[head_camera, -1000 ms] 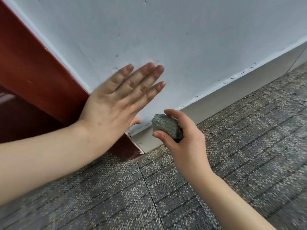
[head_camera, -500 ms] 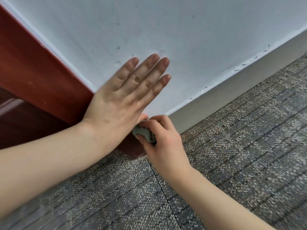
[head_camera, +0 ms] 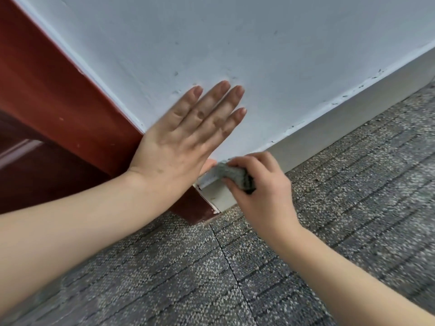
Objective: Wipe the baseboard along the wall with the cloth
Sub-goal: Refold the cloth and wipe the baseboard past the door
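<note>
Left hand (head_camera: 186, 137): palm flat on the white wall (head_camera: 259, 43), fingers (head_camera: 211, 107) straight and slightly spread, pointing up and to the right. Heel of the hand sits at the edge of the red-brown door frame (head_camera: 58, 97). The thumb tip shows under the palm, just beside the cloth.

Right hand (head_camera: 261, 191): fingers curled over a bunched grey cloth (head_camera: 231, 174), thumb underneath, pinching it. The cloth lies below the left fingers and is touching the top edge of the pale baseboard (head_camera: 329, 130), near the end where the baseboard meets the door frame. A short bare piece of baseboard shows below the right fingers. The rest runs up and to the right of them, along the foot of the wall.

Paint along the wall-baseboard line is chipped in spots. The floor under both forearms is grey speckled carpet (head_camera: 353, 220) with a tile seam below the right hand.
</note>
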